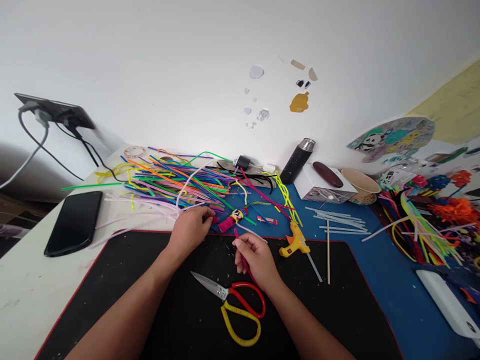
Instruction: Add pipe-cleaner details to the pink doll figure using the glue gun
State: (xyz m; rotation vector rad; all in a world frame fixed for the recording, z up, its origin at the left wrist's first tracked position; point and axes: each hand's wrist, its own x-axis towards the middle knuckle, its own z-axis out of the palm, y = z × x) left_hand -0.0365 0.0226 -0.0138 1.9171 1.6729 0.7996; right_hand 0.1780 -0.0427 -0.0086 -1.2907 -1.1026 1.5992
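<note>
My right hand [258, 257] is closed around a magenta pipe cleaner [245, 265], whose short end sticks up past the thumb. My left hand [191, 227] is at the front edge of the pipe cleaner pile [180, 180], with curled fingers. A bit of magenta shows at its fingertips, but what they grip is unclear. Between and just beyond both hands lies a small figure [236, 216] with a magenta wound body and a yellow, white and black top. Scissors [225, 295] with one red and one yellow handle lie on the black mat [165, 320], below my right hand.
A yellow glue gun [295, 241] lies right of my right hand, beside a wooden stick [328, 255] and clear glue sticks [341, 220]. Behind stand a black flask [296, 162] and a white box [324, 185]. A phone [75, 222] is at left, more pipe cleaners [420, 220] at right.
</note>
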